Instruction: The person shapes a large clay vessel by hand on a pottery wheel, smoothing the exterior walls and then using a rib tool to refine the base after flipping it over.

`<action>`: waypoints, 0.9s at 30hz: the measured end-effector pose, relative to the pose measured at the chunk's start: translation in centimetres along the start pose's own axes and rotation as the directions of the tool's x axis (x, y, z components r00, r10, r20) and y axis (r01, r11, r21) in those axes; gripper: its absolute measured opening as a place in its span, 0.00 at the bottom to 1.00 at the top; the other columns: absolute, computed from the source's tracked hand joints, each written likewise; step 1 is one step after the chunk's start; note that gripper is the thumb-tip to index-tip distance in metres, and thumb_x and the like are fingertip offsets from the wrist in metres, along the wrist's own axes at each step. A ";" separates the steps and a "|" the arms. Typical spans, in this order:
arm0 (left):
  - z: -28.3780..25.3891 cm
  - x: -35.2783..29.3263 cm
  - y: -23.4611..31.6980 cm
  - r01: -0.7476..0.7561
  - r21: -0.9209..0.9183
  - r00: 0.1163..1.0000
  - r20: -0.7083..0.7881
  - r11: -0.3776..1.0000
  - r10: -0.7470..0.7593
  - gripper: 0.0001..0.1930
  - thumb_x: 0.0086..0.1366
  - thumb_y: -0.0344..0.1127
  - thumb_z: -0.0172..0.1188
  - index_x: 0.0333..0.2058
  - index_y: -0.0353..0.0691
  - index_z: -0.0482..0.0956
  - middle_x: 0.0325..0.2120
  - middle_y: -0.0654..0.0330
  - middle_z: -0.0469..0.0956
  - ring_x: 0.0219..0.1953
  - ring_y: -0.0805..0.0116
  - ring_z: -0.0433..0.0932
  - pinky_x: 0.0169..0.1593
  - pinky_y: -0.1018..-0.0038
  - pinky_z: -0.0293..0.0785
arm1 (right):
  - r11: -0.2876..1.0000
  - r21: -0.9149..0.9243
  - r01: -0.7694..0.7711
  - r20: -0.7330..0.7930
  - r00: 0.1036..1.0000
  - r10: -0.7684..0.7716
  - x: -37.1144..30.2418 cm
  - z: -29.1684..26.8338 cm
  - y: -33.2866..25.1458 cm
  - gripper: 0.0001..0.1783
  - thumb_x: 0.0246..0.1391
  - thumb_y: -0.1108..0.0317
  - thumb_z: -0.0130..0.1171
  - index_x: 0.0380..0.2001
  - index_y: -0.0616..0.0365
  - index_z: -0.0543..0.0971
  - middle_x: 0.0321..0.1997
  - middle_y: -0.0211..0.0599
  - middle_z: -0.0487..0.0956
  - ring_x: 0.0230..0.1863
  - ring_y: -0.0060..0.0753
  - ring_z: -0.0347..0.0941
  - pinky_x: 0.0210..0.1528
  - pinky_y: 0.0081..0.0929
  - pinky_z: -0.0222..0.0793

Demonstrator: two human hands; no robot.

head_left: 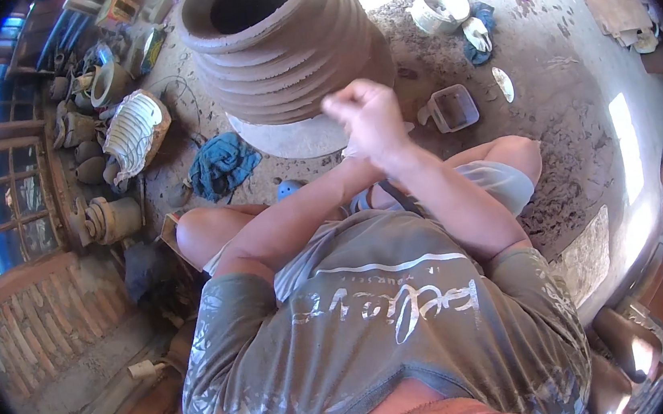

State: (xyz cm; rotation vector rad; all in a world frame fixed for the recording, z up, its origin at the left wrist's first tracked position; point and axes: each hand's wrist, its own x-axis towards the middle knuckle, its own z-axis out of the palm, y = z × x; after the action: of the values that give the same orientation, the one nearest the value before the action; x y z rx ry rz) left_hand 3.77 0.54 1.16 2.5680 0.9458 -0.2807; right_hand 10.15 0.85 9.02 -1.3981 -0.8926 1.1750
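Note:
A large brown clay pot (pixel 293 73) with ridged sides and a wide dark mouth stands in front of me on a pale round disc (pixel 280 136). My right hand (pixel 375 121) is raised in front of the pot's lower right side. Its fingers are curled together, tips toward the wall; whether they touch the clay I cannot tell, nor what is in them. Behind my right wrist, my left hand (pixel 357 169) is mostly hidden, with only the wrist area showing where the forearms cross. Its fingers cannot be made out.
A crumpled teal cloth (pixel 222 166) lies left of the disc. On the right are a clear plastic tub (pixel 453 108), a pale flat oval piece (pixel 503 84) and a white bucket (pixel 438 10). A ribbed pale mold-like piece (pixel 136 130) and several small pots line the left side.

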 end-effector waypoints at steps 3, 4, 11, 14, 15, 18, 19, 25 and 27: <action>-1.1 -1.7 -0.9 -0.027 0.046 0.998 0.064 0.999 0.024 0.19 0.71 0.44 0.59 0.55 0.41 0.80 0.45 0.47 0.87 0.50 0.50 0.86 0.50 0.52 0.82 | 0.955 -0.202 0.218 0.106 0.974 -0.200 -3.0 -0.3 1.0 0.08 0.59 0.70 0.73 0.36 0.61 0.83 0.30 0.28 0.83 0.31 0.19 0.77 0.35 0.23 0.74; -1.5 -2.1 -1.2 -0.034 0.055 0.996 0.086 0.998 0.029 0.20 0.72 0.44 0.58 0.57 0.41 0.79 0.45 0.46 0.87 0.51 0.50 0.86 0.50 0.52 0.81 | 0.940 -0.215 0.265 0.075 0.964 -0.254 -2.9 -1.3 1.1 0.09 0.58 0.70 0.73 0.38 0.61 0.83 0.32 0.30 0.83 0.32 0.19 0.77 0.36 0.23 0.75; -2.7 -5.7 -4.6 0.310 -0.356 0.950 0.074 0.882 -0.304 0.23 0.82 0.52 0.49 0.56 0.37 0.76 0.45 0.47 0.87 0.47 0.55 0.87 0.47 0.59 0.82 | 0.765 -0.413 0.494 0.240 0.869 -0.432 -2.8 -8.0 3.6 0.14 0.59 0.70 0.70 0.47 0.63 0.86 0.40 0.43 0.85 0.42 0.38 0.83 0.47 0.34 0.80; -0.1 -8.0 -6.0 0.015 -0.946 0.988 -0.036 0.323 -0.149 0.26 0.83 0.57 0.45 0.51 0.37 0.77 0.36 0.55 0.87 0.39 0.65 0.86 0.43 0.68 0.81 | 0.658 -0.371 0.656 0.367 0.754 -0.544 -3.6 -7.7 5.2 0.13 0.57 0.68 0.70 0.43 0.63 0.87 0.41 0.46 0.85 0.44 0.48 0.83 0.48 0.38 0.80; -1.9 -8.6 -3.8 0.066 -0.989 0.986 0.045 0.130 -0.160 0.27 0.84 0.58 0.41 0.47 0.39 0.78 0.32 0.62 0.85 0.34 0.72 0.81 0.40 0.75 0.78 | 0.641 -0.363 0.676 0.389 0.735 -0.555 -3.8 -7.6 5.4 0.13 0.57 0.68 0.70 0.43 0.63 0.87 0.41 0.46 0.85 0.44 0.48 0.83 0.47 0.39 0.80; -1.6 -9.0 -3.7 0.107 -0.992 0.988 0.098 0.071 -0.116 0.25 0.85 0.55 0.42 0.47 0.39 0.79 0.31 0.61 0.85 0.33 0.73 0.81 0.38 0.75 0.77 | 0.582 -0.388 0.715 0.418 0.699 -0.580 -4.1 -7.3 5.6 0.11 0.55 0.68 0.71 0.40 0.62 0.86 0.40 0.45 0.85 0.43 0.49 0.82 0.46 0.41 0.79; -1.3 -9.0 -3.6 0.091 -0.989 0.984 0.072 0.115 -0.163 0.25 0.85 0.55 0.42 0.47 0.39 0.78 0.31 0.61 0.85 0.33 0.73 0.81 0.37 0.75 0.76 | 0.577 -0.416 0.703 0.410 0.711 -0.571 -4.3 -7.2 5.7 0.10 0.55 0.69 0.71 0.39 0.62 0.86 0.39 0.45 0.85 0.42 0.49 0.82 0.46 0.40 0.79; -1.0 -9.2 -4.8 0.079 -0.937 0.807 -0.141 0.341 -0.574 0.26 0.82 0.56 0.49 0.52 0.33 0.75 0.37 0.50 0.87 0.40 0.57 0.87 0.41 0.63 0.80 | 0.892 -0.290 0.347 0.172 0.936 -0.308 -5.3 -7.7 5.0 0.06 0.59 0.71 0.70 0.37 0.62 0.84 0.35 0.42 0.85 0.37 0.38 0.82 0.43 0.33 0.78; -0.7 -9.2 -5.4 0.257 -0.589 0.807 -0.305 0.766 -0.505 0.25 0.80 0.53 0.52 0.49 0.31 0.74 0.35 0.46 0.85 0.38 0.47 0.86 0.43 0.55 0.81 | 0.983 -0.127 0.136 0.160 0.980 -0.115 -4.8 -8.6 4.5 0.05 0.62 0.73 0.69 0.39 0.63 0.83 0.35 0.34 0.85 0.37 0.23 0.80 0.41 0.26 0.76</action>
State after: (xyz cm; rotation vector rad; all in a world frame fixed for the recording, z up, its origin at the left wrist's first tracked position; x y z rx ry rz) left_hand -6.67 -0.70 3.10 1.9246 1.4949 0.4433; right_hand 16.93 -6.58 5.18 -1.3528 -1.1720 1.1527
